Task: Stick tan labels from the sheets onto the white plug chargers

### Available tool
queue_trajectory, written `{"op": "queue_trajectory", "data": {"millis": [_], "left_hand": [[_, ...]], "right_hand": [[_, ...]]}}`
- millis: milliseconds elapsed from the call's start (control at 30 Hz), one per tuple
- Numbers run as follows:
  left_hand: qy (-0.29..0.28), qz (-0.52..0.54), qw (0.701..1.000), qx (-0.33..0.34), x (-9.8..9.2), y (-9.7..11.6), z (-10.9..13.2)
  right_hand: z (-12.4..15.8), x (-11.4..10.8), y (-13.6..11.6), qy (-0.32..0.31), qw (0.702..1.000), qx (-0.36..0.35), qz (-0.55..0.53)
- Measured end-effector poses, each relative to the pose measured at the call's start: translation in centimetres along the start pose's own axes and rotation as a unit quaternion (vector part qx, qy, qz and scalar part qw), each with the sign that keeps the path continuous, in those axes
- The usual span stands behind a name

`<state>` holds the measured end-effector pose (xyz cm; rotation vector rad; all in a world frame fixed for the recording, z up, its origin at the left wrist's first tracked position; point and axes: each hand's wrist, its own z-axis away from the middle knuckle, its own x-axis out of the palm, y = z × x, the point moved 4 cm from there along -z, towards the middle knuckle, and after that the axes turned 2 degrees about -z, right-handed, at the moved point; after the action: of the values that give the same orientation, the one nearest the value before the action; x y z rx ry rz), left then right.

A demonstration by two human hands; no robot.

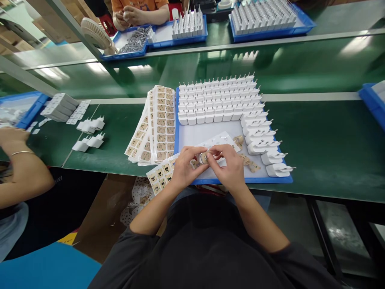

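Observation:
Over the front part of a blue-rimmed tray (177, 136), my left hand (187, 166) and my right hand (227, 165) are closed from both sides on a small white plug adapter (204, 157). A tan patch shows on its upward face; the fingers cover most of the rest. Several white plug adapters (218, 98) stand in rows at the back of the tray, with more lying along its right side. A sheet of tan stickers (161, 176) reaches out beneath my left forearm. Loose tan film pieces (252, 164) lie right of my right hand.
Stacked sticker sheets (165, 124) lie left of the tray on the green bench. Farther left are loose plug adapters (88, 142) and a co-worker's arm (27, 164). Across the bench are a fan (95, 34), a tray of metal pins (135, 42) and another person's hands (132, 16).

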<state>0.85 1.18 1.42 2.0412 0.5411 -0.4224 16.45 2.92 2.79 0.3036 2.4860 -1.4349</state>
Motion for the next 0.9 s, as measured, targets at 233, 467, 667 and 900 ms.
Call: {"op": "queue_trajectory", "data": {"millis": [233, 467, 667, 900], "left_hand": [[-0.003, 0.113, 0.990, -0.079, 0.3, -0.8, 0.5], [0.024, 0.040, 0.999, 0.001, 0.2, -0.2, 0.4], [0.052, -0.013, 0.997, 0.064, -0.1, 0.6, 0.2], [0.071, -0.069, 0.985, 0.140, -0.1, 1.7, 0.1]], "right_hand": [[0.2, 0.6, 1.9, -0.071, 0.972, 0.137, -0.177], [0.7, 1.7, 2.0, -0.053, 0.945, 0.188, -0.263], [0.9, 2.2, 2.4, -0.034, 0.918, 0.216, -0.331], [1.0, 2.7, 2.0, 0.002, 0.905, 0.231, -0.357]]}}
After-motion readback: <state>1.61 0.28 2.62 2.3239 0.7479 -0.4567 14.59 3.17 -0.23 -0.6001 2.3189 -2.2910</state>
